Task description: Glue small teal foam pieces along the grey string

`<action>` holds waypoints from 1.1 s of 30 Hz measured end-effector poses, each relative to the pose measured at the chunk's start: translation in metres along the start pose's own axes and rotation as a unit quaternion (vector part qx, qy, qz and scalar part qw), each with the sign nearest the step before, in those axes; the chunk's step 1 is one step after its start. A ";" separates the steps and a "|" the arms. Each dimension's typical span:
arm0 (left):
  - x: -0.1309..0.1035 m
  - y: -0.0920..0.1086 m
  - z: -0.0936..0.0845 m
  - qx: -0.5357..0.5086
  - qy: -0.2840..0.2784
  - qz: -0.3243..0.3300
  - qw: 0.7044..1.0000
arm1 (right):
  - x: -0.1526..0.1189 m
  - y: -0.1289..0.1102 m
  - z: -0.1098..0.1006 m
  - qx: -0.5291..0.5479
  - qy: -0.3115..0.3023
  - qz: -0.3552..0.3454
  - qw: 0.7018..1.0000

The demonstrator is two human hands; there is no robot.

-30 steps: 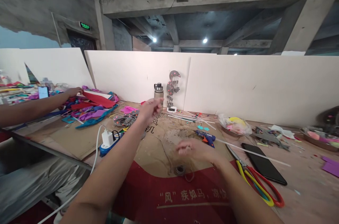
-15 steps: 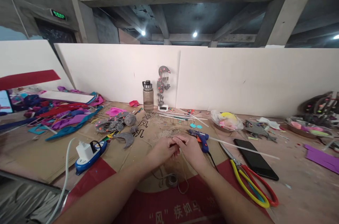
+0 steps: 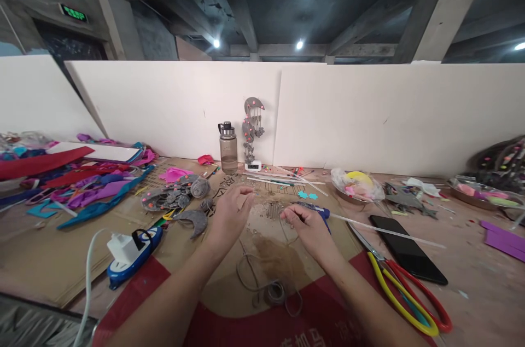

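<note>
My left hand [image 3: 228, 214] and my right hand [image 3: 307, 225] hover apart over a cardboard sheet [image 3: 266, 248]. A thin grey cord [image 3: 241, 270] runs from under my left hand down to a small spool [image 3: 274, 293] near the front. My right hand pinches a loop of the same cord, fingers closed. My left hand's fingertips are drawn together, seemingly on the cord, though it is too thin to see clearly there. A blue glue gun [image 3: 318, 209] lies just behind my right hand.
Grey felt moon pieces [image 3: 176, 197] and a boat-shaped power strip [image 3: 131, 251] lie at left. Yellow and red scissors [image 3: 406, 292] and a black phone [image 3: 407, 249] lie at right. A water bottle [image 3: 228, 147] stands by the white boards [image 3: 369, 117]. Coloured foam sheets [image 3: 74, 172] are piled far left.
My hands, joined half a second ago, have drawn apart, the left moving left and away. The view has tilted down a little. The other person's arm seen a second ago is gone.
</note>
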State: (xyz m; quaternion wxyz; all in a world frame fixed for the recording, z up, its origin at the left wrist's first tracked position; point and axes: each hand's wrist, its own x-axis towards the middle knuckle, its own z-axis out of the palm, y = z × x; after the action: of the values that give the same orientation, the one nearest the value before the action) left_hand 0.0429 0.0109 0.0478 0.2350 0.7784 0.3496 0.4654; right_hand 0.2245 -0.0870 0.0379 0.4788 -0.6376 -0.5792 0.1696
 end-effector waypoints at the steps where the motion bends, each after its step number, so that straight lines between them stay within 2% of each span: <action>1: -0.002 0.003 0.002 -0.065 -0.049 -0.038 0.996 | -0.001 -0.002 -0.001 -0.006 -0.004 -0.012 1.000; 3: -0.008 0.011 0.008 -0.200 -0.191 -0.101 0.956 | -0.002 -0.004 -0.001 -0.011 -0.016 -0.038 0.999; 6: -0.018 0.020 0.018 -0.316 -0.317 -0.155 0.881 | -0.003 -0.007 -0.003 -0.010 -0.009 -0.062 0.998; 10: -0.016 0.012 0.020 -0.317 -0.322 -0.217 0.865 | -0.002 -0.007 -0.009 -0.025 0.040 -0.050 0.998; 15: 0.001 -0.011 0.009 -0.316 -0.305 -0.230 0.869 | 0.003 -0.002 -0.013 -0.049 0.061 -0.012 0.997; 17: 0.006 -0.017 0.005 -0.294 -0.291 -0.234 0.880 | 0.005 0.000 -0.014 -0.068 0.039 0.010 0.997; 20: 0.009 -0.023 0.001 -0.269 -0.258 -0.243 0.896 | 0.006 0.002 -0.014 -0.120 -0.034 0.037 0.992; 24: 0.011 -0.028 0.004 -0.194 -0.211 -0.247 0.926 | 0.002 0.001 -0.014 -0.216 -0.160 0.068 0.961; 26: 0.010 -0.028 0.008 -0.137 -0.197 -0.223 0.945 | -0.001 0.000 -0.014 -0.243 -0.182 0.065 0.951; 28: 0.006 -0.025 0.012 -0.096 -0.211 -0.188 0.954 | -0.005 -0.002 -0.010 -0.259 -0.143 0.032 0.955; 31: -0.003 -0.016 0.019 -0.103 -0.282 -0.152 0.942 | -0.010 -0.006 -0.001 -0.220 -0.042 -0.052 0.973; 33: -0.008 -0.011 0.023 -0.151 -0.338 -0.139 0.919 | -0.014 -0.009 0.007 -0.140 -0.056 -0.054 0.987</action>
State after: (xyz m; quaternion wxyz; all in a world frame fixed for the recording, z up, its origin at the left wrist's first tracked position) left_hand 0.0569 0.0103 0.0255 0.5158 0.7883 0.2800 0.1846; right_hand 0.2101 -0.0974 0.0368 0.3598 -0.6556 -0.6570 0.0959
